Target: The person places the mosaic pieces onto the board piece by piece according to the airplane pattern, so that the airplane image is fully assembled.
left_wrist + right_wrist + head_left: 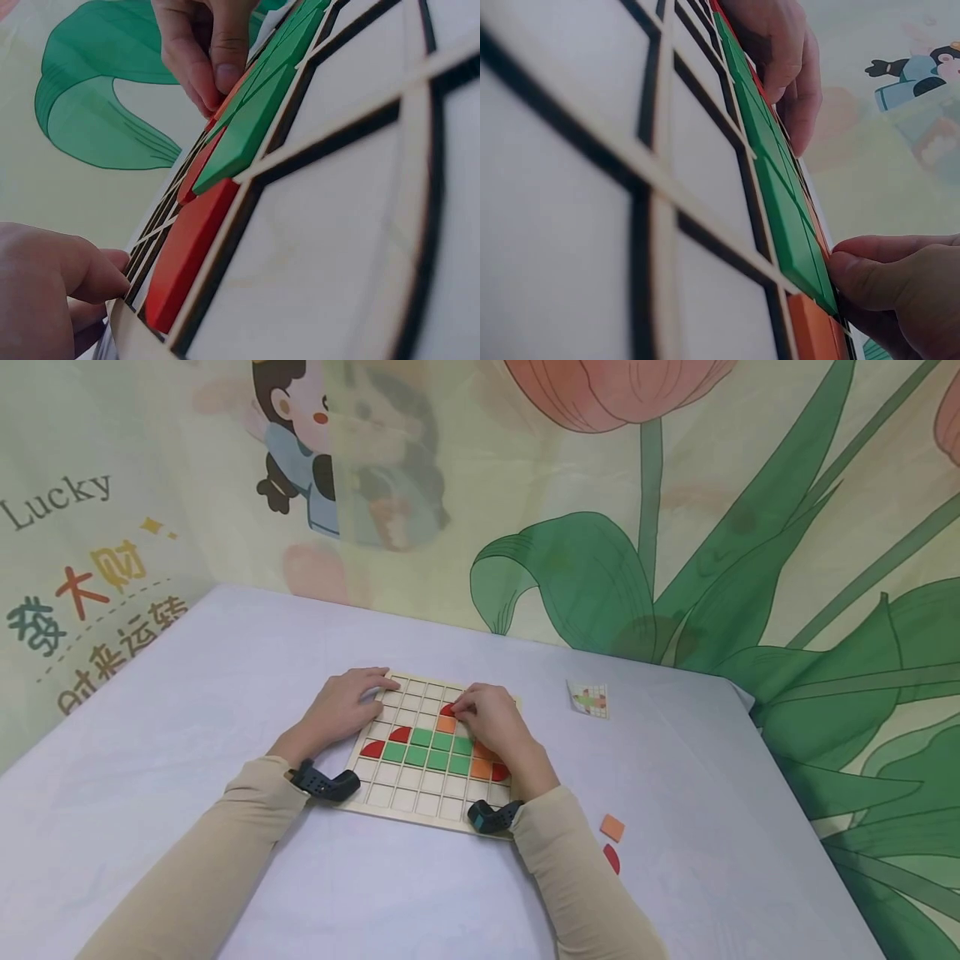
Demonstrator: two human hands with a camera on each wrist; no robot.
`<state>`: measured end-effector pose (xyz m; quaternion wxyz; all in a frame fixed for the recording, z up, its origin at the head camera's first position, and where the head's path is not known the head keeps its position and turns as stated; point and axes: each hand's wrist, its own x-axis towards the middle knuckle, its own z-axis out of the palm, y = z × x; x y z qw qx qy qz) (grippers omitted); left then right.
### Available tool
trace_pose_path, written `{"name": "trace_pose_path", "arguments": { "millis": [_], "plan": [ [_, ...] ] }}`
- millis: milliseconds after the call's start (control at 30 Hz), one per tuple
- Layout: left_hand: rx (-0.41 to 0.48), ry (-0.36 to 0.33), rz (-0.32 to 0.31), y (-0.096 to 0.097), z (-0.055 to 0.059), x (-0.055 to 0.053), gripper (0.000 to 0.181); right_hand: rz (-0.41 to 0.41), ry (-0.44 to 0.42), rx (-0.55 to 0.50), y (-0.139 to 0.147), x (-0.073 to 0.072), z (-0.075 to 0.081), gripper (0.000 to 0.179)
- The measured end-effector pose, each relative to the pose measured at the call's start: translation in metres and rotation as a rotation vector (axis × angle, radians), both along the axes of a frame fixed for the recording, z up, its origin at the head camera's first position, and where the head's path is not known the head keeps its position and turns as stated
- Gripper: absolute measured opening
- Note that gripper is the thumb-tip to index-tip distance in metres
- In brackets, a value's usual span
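A wooden grid board [427, 820] lies on the table between both hands. My left hand [341, 702] rests on its left edge, fingers reaching over the upper left corner. My right hand [491, 718] pinches a red quarter-circle tile [447, 709] in the upper part of the grid, just above an orange square tile [446, 724]. Two rows of green square tiles [415, 755] fill the middle, with red rounded tiles [372, 749] at their left ends. More orange tiles [481, 767] and a red tile [500, 772] sit at the right, partly covered by my right hand.
Right of the board lie a loose orange square [612, 827] and a red rounded tile [612, 858] near my right sleeve. A small pattern card [590, 700] lies farther back. Behind the table [285, 627] hangs a printed curtain [420, 585].
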<state>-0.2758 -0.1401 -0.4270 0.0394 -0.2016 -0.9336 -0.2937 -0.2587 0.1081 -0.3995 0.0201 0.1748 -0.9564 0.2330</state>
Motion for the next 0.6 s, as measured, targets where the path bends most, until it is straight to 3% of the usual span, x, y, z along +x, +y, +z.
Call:
{"name": "trace_pose_path", "arguments": {
  "millis": [300, 467, 600],
  "plan": [
    [-0.002, -0.007, -0.003, 0.000, 0.001, 0.000, 0.043, 0.057, 0.006, 0.084, 0.005, -0.001, 0.003, 0.017],
    [0.000, 0.000, -0.001, 0.001, 0.000, -0.002, 0.042, 0.067, -0.078, 0.116, 0.009, 0.001, 0.014, 0.033],
    [-0.005, -0.012, 0.006, 0.001, -0.001, -0.001, 0.042, 0.094, -0.158, 0.133, 0.015, 0.005, 0.029, 0.031]
  ]
}}
